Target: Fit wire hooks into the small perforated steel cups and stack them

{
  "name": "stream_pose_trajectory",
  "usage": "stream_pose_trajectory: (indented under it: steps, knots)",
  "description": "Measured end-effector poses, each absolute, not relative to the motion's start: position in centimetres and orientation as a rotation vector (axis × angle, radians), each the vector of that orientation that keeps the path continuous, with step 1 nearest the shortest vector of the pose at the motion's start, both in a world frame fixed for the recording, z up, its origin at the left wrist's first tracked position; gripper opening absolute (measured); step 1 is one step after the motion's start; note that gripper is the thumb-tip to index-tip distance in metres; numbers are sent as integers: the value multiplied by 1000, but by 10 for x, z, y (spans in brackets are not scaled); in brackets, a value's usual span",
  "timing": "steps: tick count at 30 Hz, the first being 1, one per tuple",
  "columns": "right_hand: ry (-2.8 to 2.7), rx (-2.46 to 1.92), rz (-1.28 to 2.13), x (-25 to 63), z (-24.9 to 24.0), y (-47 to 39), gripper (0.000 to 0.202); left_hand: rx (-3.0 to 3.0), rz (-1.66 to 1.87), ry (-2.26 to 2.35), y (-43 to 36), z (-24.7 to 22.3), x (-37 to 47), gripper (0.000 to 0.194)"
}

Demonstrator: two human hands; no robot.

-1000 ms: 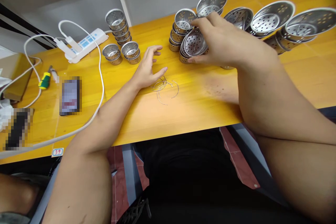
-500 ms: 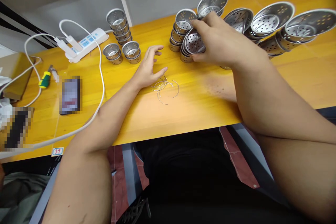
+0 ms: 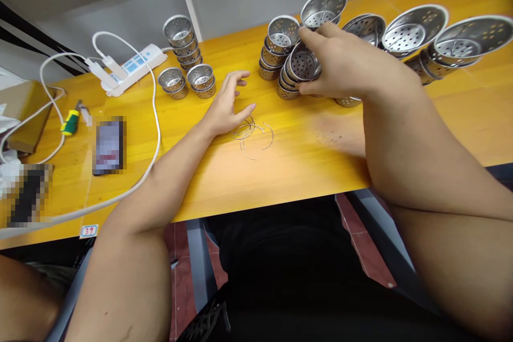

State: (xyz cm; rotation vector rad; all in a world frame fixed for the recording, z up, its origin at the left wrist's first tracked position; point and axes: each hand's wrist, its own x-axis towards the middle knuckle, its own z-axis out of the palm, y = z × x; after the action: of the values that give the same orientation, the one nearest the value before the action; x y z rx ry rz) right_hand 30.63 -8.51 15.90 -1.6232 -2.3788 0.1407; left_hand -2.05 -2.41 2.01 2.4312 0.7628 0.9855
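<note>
Two bare hands were over the table [image 3: 288, 176]. The right hand [image 3: 347, 61] had its thumb and fingers at the rim of a metal cup [image 3: 303, 64], tilted at the top of a short stack [image 3: 287, 91] toward the table's far edge. The hidden far side of the grip left it unclear whether the cup hung free or rested on the stack. The left hand [image 3: 226, 107] was empty, its fingers loosely apart, just beside some wires [image 3: 249, 127] around the middle of the table.

A second stack [image 3: 272, 57] stood beside the cup, and wide bowls [image 3: 404, 37] lined the far edge toward the right corner. Left of them were more small cups [image 3: 187, 53]; a power strip [image 3: 136, 67] lay nearer the far left corner.

A sideways tug could have toppled the leaning stack or knocked its neighbour, since they stood so close. A careless left sleeve-side sweep could have scattered the wires, being light and loose.
</note>
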Motion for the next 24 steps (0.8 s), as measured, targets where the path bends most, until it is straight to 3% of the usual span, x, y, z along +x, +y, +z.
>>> stream_pose_trajectory:
  steps: [6,13,17,19,22,24]
  knots:
    - [-2359,-1566,133,312,145,-77,139,2421,993,778,-24,19,-20,85]
    - [-2382,-1425,4,316,147,-80,128,2400,992,776,-24,19,-21,85]
    - [-2403,-1549,14,307,157,-89,134,2405,981,760,-24,20,-21,84]
    - [-2381,-1540,-8,304,160,-92,124,2412,986,759,-24,20,-21,84]
    - [-2344,-1481,-19,305,160,-94,87,2419,996,780,-25,20,-20,83]
    - [-2332,-1458,10,308,160,-93,74,2423,1001,788,-25,21,-20,82]
